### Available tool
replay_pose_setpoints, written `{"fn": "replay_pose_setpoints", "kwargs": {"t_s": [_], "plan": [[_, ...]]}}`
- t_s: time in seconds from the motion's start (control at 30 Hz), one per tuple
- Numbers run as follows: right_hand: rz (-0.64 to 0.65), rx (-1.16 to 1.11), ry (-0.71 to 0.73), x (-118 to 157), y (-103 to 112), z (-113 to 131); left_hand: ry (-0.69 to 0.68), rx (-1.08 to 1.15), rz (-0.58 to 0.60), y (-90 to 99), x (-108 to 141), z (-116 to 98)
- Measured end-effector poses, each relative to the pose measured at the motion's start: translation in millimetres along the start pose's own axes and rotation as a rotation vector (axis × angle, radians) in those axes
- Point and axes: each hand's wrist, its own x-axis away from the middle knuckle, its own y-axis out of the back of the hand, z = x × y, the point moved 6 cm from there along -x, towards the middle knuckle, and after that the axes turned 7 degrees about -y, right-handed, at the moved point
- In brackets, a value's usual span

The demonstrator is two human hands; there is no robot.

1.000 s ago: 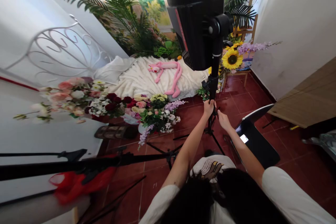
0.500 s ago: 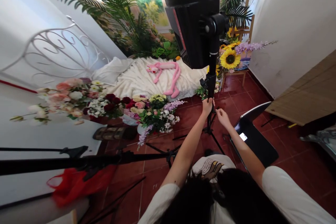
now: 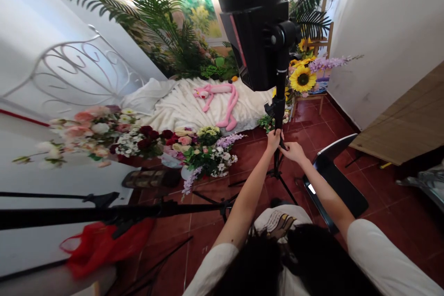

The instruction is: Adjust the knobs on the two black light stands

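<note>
A black light stand rises upright in front of me and carries a large black studio light at its top. My left hand is wrapped round the stand's pole below the clamp. Just to the right and slightly lower, my right hand has its fingers closed on a small black knob at the side of the pole; the knob is mostly covered by the fingertips. Below both hands the stand's legs spread over the floor.
A black chair stands to the right. Flowers and a bed with a pink plush toy lie ahead. Another black stand crosses the left, near a red bag. Sunflowers are behind the stand.
My right hand has moved slightly left onto the small knob at the pole, its wrist turned. My left hand keeps its hold on the pole.
</note>
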Motion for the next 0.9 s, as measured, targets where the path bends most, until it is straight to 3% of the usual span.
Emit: {"fn": "replay_pose_setpoints", "kwargs": {"t_s": [0.17,0.37,0.67,0.8,0.9], "plan": [[0.049,-0.085,-0.039,-5,-4,-3,-0.035,-0.003,0.006,-0.6,-1,-2],[0.226,-0.621,-0.133,-6,-30,-6,-0.013,-0.005,0.011,0.9,1,-4],[0.168,-0.739,-0.213,-3,-40,-10,0.002,0.003,0.04,3.9,2,-6],[0.093,-0.769,-0.209,-1,-46,-13,0.053,0.004,-0.06,23.4,27,1],[0.047,-0.794,-0.21,12,-57,-21,0.198,-0.012,-0.127,58.0,73,26]]}}
